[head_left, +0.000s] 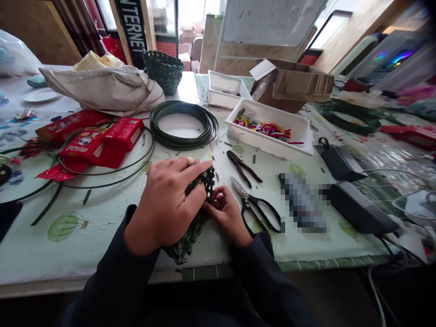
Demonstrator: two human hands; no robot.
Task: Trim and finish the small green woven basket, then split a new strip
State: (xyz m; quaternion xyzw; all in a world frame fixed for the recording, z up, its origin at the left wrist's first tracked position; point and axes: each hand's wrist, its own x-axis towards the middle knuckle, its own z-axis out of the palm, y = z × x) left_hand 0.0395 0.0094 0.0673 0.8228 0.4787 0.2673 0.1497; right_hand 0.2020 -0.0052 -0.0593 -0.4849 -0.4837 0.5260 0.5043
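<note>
A dark green woven basket (185, 245) lies on its side at the table's near edge, partly covered by my hands. My left hand (170, 204) is wrapped over its side, with the thumb and fingers at the rim and a light band round one finger. My right hand (226, 211) pinches at the basket's right edge with curled fingers; what lies between the fingertips is too small to make out. Just right of that hand lie black-handled scissors (257, 206) and dark-handled pliers (243, 167). A coil of dark green strip (184, 141) rests beyond my hands.
Red boxes (124, 135) and loose strip loops lie left. Behind stand a cloth bag (102, 88) and a finished-looking woven basket (164, 72). A white tray (272, 145) of colourful pieces, a cardboard box (296, 84) and a dark device (361, 209) with cables are right.
</note>
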